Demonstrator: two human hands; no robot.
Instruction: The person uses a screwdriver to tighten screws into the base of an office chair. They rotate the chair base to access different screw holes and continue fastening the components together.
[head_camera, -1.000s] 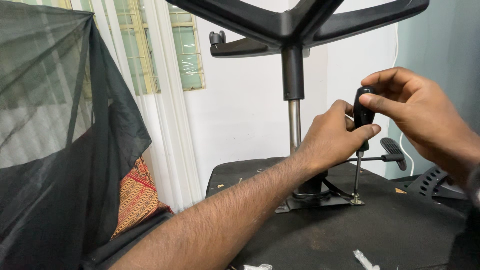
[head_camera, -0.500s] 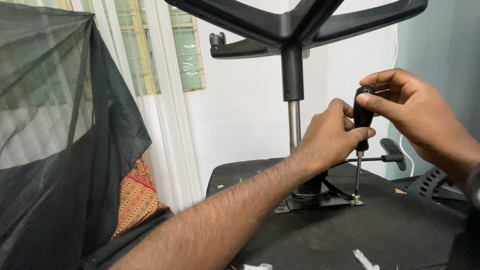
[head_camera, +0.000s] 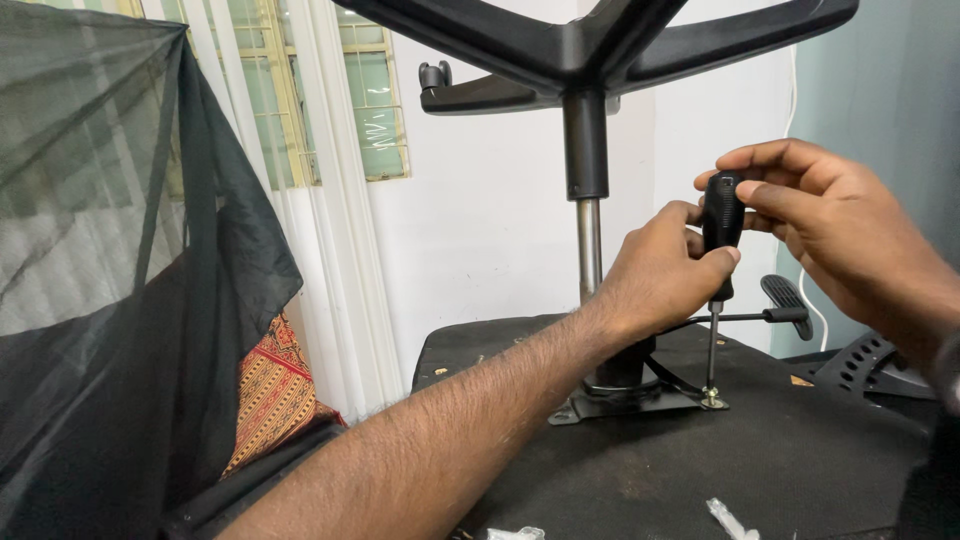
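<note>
At the right of the frame, both hands grip a black-handled screwdriver (head_camera: 721, 225) standing upright, its tip on a screw (head_camera: 713, 399) at the corner of the metal mounting plate (head_camera: 625, 402) on the upturned chair seat (head_camera: 700, 460). The left hand (head_camera: 660, 275) wraps the lower handle, fingers curled tight; the right hand (head_camera: 830, 215) pinches the top. Over the last second the right fingers have shifted round the handle, probably turning it. The chair's 5-arm base (head_camera: 600, 40) fills the upper frame.

Home room, curtained window (head_camera: 300, 100), patterned cushion (head_camera: 272, 400)
</note>
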